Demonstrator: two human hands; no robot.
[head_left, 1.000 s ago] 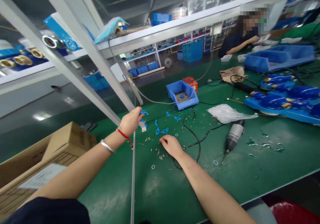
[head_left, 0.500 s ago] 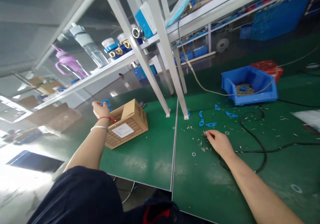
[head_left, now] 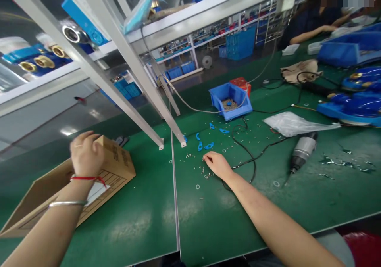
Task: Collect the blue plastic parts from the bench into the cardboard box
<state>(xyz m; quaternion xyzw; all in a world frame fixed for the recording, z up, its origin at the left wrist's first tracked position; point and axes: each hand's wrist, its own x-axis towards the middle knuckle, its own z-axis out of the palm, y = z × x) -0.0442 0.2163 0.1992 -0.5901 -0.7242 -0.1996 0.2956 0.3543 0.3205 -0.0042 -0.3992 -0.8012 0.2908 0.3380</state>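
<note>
My left hand [head_left: 87,154], blurred by motion, is above the rim of an open cardboard box [head_left: 119,158]. Its fingers are loosely bent and apart, with nothing seen in them. On the green table [head_left: 143,203], my right hand [head_left: 218,164] has its thumb and fingertips pinched together. Whatever lies between those fingertips is too small to make out. Beside them are loose small screws [head_left: 207,176] and a white ring [head_left: 198,187]. Several blue plastic pieces [head_left: 209,145] lie just beyond the right hand.
A blue bin [head_left: 235,110] of small metal parts stands behind the blue pieces. Black cable [head_left: 253,168] loops near my right forearm. To the right are an electric screwdriver [head_left: 303,150] and a plastic bag [head_left: 293,124]. Metal posts [head_left: 143,72] hold a shelf. A co-worker [head_left: 309,25] sits far right.
The view has swung right. My left hand has come back over the box's near end, and the blue piece it held no longer shows. My right hand stays pinched by the screws.
</note>
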